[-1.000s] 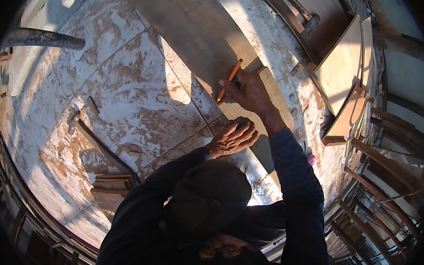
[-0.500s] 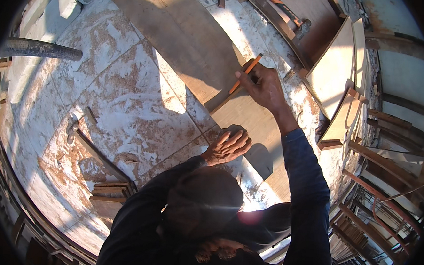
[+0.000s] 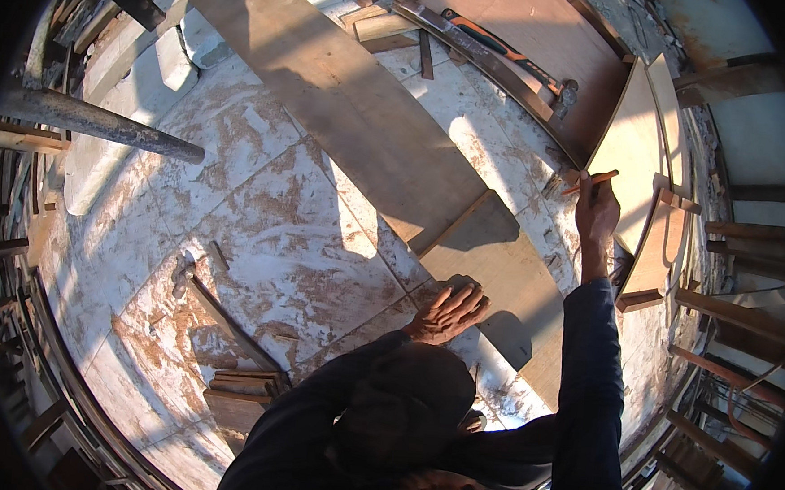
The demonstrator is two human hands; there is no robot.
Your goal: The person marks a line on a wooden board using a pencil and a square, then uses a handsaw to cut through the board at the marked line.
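Observation:
A long brown plywood board (image 3: 347, 98) lies slantwise across the dusty floor. My left hand (image 3: 448, 313) rests at the left edge of its near part, fingers stretched out and holding nothing. Farther up, a thin wooden strip (image 3: 452, 222) runs across the board. My right hand (image 3: 598, 208) is off the board's right side, closed around an orange pencil (image 3: 604, 177). It is close to the corner of a pale plywood panel (image 3: 635, 125). Shadows fall on the board beside the strip and by my left hand.
A claw hammer (image 3: 512, 56) with an orange-and-black grip lies on a reddish panel at upper right. Another hammer (image 3: 231, 314) is at left, near stacked wood blocks (image 3: 245, 381). A dark pole (image 3: 112, 125) juts in from the left. Timber pieces (image 3: 734, 324) line the right side.
My right hand has carried the pencil from above the strip on the board to the right, beyond the board's edge. My left hand stays at the board's edge. The whole view has shifted somewhat.

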